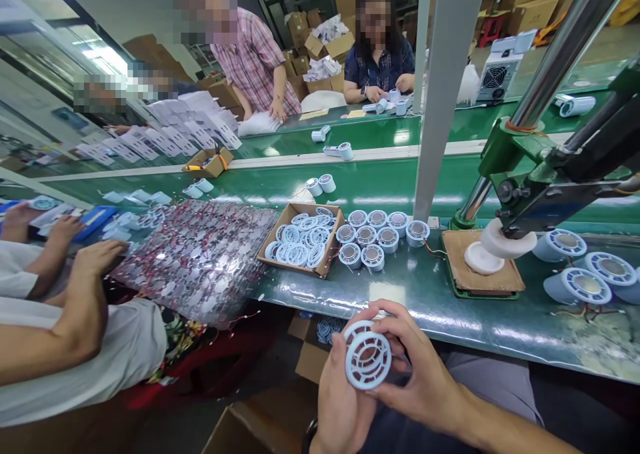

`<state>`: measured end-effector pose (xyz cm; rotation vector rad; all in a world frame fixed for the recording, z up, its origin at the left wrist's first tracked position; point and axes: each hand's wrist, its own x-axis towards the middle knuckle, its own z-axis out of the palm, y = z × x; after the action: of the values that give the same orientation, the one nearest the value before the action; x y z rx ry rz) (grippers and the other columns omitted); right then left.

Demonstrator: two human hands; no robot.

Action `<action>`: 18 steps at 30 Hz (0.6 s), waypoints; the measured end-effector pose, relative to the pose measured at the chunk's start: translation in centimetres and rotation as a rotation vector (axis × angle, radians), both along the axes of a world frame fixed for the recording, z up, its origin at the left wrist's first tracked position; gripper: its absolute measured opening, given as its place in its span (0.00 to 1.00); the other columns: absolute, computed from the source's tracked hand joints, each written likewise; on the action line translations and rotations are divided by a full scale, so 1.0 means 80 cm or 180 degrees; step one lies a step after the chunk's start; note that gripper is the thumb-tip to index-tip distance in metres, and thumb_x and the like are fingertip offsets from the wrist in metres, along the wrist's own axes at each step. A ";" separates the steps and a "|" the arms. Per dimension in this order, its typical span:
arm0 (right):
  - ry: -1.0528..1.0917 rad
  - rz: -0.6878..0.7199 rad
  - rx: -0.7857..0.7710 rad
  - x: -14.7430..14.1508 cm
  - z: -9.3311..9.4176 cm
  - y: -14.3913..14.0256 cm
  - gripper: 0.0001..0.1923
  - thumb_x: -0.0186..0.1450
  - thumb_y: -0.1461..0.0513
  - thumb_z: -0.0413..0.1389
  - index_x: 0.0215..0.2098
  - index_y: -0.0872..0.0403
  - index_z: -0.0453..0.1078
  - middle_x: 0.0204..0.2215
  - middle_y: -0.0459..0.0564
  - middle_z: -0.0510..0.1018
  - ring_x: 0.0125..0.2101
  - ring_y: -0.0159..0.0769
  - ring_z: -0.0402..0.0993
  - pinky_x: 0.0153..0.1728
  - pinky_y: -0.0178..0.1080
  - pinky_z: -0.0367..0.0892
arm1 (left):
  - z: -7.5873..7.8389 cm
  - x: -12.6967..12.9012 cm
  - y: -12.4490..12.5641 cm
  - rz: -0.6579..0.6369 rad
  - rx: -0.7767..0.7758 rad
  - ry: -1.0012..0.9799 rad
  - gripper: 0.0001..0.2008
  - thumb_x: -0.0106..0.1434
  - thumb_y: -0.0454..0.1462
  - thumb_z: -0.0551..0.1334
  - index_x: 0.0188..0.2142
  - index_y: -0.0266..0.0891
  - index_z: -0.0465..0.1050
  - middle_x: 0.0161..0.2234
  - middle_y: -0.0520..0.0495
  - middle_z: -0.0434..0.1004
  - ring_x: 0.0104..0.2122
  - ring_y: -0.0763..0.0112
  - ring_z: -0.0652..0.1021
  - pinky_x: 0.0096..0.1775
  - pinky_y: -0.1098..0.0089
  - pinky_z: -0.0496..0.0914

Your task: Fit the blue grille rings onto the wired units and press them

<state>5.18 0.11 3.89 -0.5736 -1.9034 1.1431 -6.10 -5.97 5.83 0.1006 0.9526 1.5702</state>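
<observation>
At the bottom middle of the frame I hold a round pale blue grille part (pixel 367 359) with both of my hands. My left hand (pixel 340 407) is under it and grips its lower left edge, with the thumb up along the side. My right hand (pixel 420 374) wraps over the right side, with its fingers (pixel 387 311) curled around the top rim. The part faces up at me, so I can see its rings and spokes. It is just in front of the near edge of the green table (pixel 440 307), not on it.

In the middle of the frame sits an open cardboard box (pixel 334 231) full of the same blue rings. Just right of it stands a bunch of small round cups with shiny middles (pixel 375 237), close together. At the right there is a green press (pixel 530 167) with a white pad over a brown board (pixel 483 277). More blue cups (pixel 580 284) lie at the far right.

Left of the box lies a big pile of shiny pieces with red wires (pixel 200 257). At the left edge, another person's arm (pixel 75 321) rests by that pile. Two more people work at the far side, at the top of the frame.
</observation>
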 end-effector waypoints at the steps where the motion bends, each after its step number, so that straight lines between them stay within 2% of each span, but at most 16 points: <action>1: 0.0017 -0.0019 0.0095 0.000 -0.001 -0.002 0.30 0.58 0.68 0.63 0.56 0.47 0.59 0.59 0.58 0.63 0.57 0.42 0.70 0.48 0.35 0.73 | -0.002 0.000 -0.002 0.0071 0.0070 0.0086 0.25 0.57 0.53 0.70 0.46 0.37 0.81 0.40 0.39 0.84 0.42 0.52 0.82 0.45 0.57 0.77; 3: 0.0019 -0.0052 0.0219 0.003 -0.003 -0.005 0.30 0.60 0.68 0.61 0.57 0.46 0.58 0.60 0.57 0.62 0.58 0.40 0.69 0.48 0.34 0.73 | -0.003 0.001 -0.004 0.0159 0.0159 0.0122 0.26 0.58 0.53 0.69 0.48 0.38 0.81 0.45 0.39 0.83 0.45 0.51 0.81 0.48 0.58 0.76; 5: -0.0023 -0.0242 0.0312 0.010 -0.006 -0.003 0.29 0.61 0.66 0.60 0.58 0.47 0.57 0.60 0.58 0.62 0.60 0.41 0.66 0.53 0.38 0.71 | -0.001 -0.001 -0.001 0.0118 0.0184 -0.0036 0.25 0.59 0.53 0.68 0.48 0.38 0.81 0.44 0.39 0.83 0.47 0.51 0.80 0.50 0.57 0.75; 8: -0.0304 -0.0913 0.0318 0.027 -0.019 0.015 0.26 0.64 0.61 0.59 0.57 0.50 0.57 0.59 0.60 0.65 0.61 0.45 0.65 0.56 0.46 0.69 | 0.004 -0.007 0.007 0.0003 0.0309 -0.0357 0.23 0.62 0.52 0.66 0.47 0.36 0.82 0.41 0.39 0.84 0.45 0.53 0.81 0.48 0.58 0.76; 10: -0.0640 -0.1369 0.0276 0.041 -0.035 0.034 0.24 0.64 0.59 0.58 0.57 0.51 0.58 0.58 0.60 0.68 0.57 0.47 0.69 0.54 0.48 0.70 | 0.004 -0.013 0.010 -0.0020 0.0416 -0.0533 0.22 0.65 0.50 0.63 0.47 0.35 0.81 0.41 0.38 0.84 0.44 0.55 0.82 0.47 0.60 0.76; 12: -0.1081 -0.1632 0.0326 0.053 -0.055 0.053 0.24 0.64 0.57 0.58 0.57 0.52 0.59 0.55 0.60 0.70 0.54 0.47 0.71 0.51 0.48 0.72 | 0.003 -0.017 0.011 -0.0067 0.0500 -0.0696 0.22 0.68 0.49 0.60 0.48 0.34 0.81 0.43 0.36 0.84 0.46 0.54 0.82 0.47 0.61 0.76; 15: -0.1773 -0.1678 0.0675 0.058 -0.085 0.071 0.24 0.64 0.56 0.57 0.56 0.54 0.62 0.54 0.61 0.71 0.54 0.50 0.70 0.53 0.51 0.70 | 0.000 -0.020 0.009 -0.0151 0.0571 -0.0875 0.23 0.70 0.49 0.57 0.50 0.34 0.80 0.46 0.34 0.84 0.48 0.52 0.82 0.48 0.61 0.76; 18: -0.2148 -0.1585 0.0879 0.047 -0.106 0.075 0.22 0.63 0.59 0.56 0.54 0.56 0.66 0.54 0.63 0.70 0.55 0.54 0.68 0.55 0.56 0.67 | 0.003 -0.021 0.008 -0.0275 0.0586 -0.0969 0.24 0.73 0.47 0.52 0.51 0.33 0.79 0.48 0.33 0.83 0.49 0.53 0.81 0.49 0.61 0.76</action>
<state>8.94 6.12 -4.55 -1.3015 -2.2265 0.3674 -7.78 -5.30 6.10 0.0297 0.5589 1.5379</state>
